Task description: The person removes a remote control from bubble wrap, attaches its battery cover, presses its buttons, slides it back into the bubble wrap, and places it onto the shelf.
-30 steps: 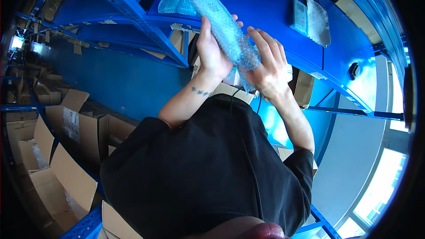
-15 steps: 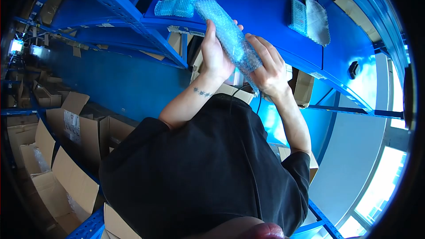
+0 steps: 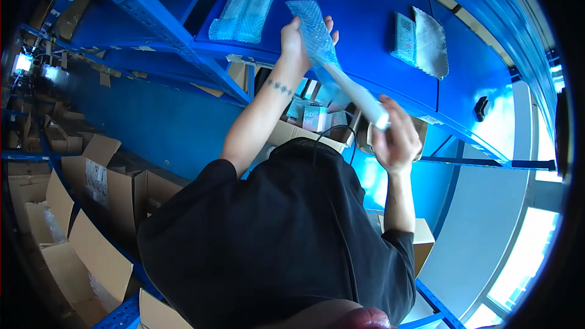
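A long bubble-wrap sleeve [image 3: 315,27] slants across my left hand [image 3: 298,42], whose thumb and fingers curl round its two sides. From the sleeve's lower end sticks out a smooth white elongated item [image 3: 359,95], slightly blurred. Its far end lies between the thumb and fingers of my right hand [image 3: 397,137], low and to the right of the sleeve. On the blue surface [image 3: 359,30], a flat bubble-wrapped packet [image 3: 242,17] rests to the left. Another wrapped packet [image 3: 404,39] lies at the right beside a pale bubble-wrap pouch [image 3: 430,42].
Below the surface's front edge, an open carton [image 3: 326,140] holds small boxes [image 3: 314,118]. A black cable [image 3: 339,126] loops in front. Blue shelf posts [image 3: 143,9] and open cardboard boxes [image 3: 100,244] stand at the left. A dark knob-like object [image 3: 481,108] sits at the right.
My right hand has moved down and right, away from my left hand. The white item now shows outside the bubble wrap, and the sleeve has turned steeper.
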Motion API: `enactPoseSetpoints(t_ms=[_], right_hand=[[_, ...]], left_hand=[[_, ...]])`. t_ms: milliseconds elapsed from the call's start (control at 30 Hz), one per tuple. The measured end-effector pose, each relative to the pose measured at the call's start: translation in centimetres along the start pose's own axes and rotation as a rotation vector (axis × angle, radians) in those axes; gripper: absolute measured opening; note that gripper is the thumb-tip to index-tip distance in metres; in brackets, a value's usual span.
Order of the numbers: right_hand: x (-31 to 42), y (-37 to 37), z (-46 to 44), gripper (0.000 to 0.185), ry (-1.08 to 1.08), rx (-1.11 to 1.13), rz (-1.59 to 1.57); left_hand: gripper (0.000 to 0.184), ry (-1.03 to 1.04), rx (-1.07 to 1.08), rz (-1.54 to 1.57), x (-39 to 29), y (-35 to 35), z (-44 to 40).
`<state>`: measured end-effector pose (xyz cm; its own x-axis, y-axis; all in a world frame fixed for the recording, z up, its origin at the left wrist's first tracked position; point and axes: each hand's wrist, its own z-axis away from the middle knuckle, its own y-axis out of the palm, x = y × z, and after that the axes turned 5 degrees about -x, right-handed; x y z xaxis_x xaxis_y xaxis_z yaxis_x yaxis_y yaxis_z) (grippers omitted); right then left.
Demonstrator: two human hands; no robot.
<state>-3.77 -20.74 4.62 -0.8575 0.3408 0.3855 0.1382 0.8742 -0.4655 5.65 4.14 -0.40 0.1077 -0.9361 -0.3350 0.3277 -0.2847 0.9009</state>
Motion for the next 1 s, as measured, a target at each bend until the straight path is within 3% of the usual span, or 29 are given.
enactPoseSetpoints(t_ms=[100, 133, 200, 300, 400, 533, 600, 633, 700, 733, 867, 1000], right_hand=[[-0.1, -2.6, 1.7, 0.027, 0.523, -0.157, -0.149], [-0.3, -3.4, 2.7, 0.027, 0.523, -0.166, -0.135], [-0.8, -4.6, 4.8, 0.035, 0.939, -0.337, -0.751], [-0.6, -4.3, 6.5, 0.036, 0.869, -0.432, -0.782], [0.3, -3.2, 7.1, 0.037, 0.825, -0.514, -0.818], [1.3, -0.3, 5.0, 0.039, 0.382, -0.427, -0.36], [1.1, 0.9, 4.0, 0.036, 0.133, -0.317, -0.197], [0.9, 2.0, 4.3, 0.038, 0.115, -0.277, -0.232], [0.9, 4.0, 3.8, 0.035, 0.055, -0.147, -0.195], [1.0, 4.5, 3.6, 0.035, 0.057, -0.141, -0.201], [1.9, 5.7, 2.1, 0.031, -0.034, 0.247, -0.113], [1.9, 7.0, 1.4, 0.028, -0.113, 0.237, -0.166]], left_hand=[[0.039, -0.064, 0.117, -0.05, 0.1, 0.2, -4.4], [0.039, -0.076, 0.127, -0.051, 0.0, 0.7, -5.4], [0.04, 0.031, -0.049, -0.402, -0.8, 2.0, -7.1], [0.046, 0.194, -0.026, -0.575, -2.0, 1.0, -10.1], [0.048, 0.565, -0.035, -0.876, -3.8, 1.6, -6.3], [0.053, 1.07, -0.051, -1.258, -3.8, 2.3, 0.9], [0.049, 0.415, 0.197, -0.715, -2.2, 1.2, 6.6], [0.048, 0.129, 0.307, -0.547, -1.0, 0.8, 9.1], [0.054, -0.381, 0.298, -0.063, 1.5, -1.2, 11.6], [0.054, -0.377, 0.291, -0.059, 1.9, -1.7, 11.6], [0.058, -0.128, 0.365, -0.249, 1.9, -3.3, 11.5], [0.058, -0.098, 0.293, -0.266, 1.7, -5.6, 12.1]])
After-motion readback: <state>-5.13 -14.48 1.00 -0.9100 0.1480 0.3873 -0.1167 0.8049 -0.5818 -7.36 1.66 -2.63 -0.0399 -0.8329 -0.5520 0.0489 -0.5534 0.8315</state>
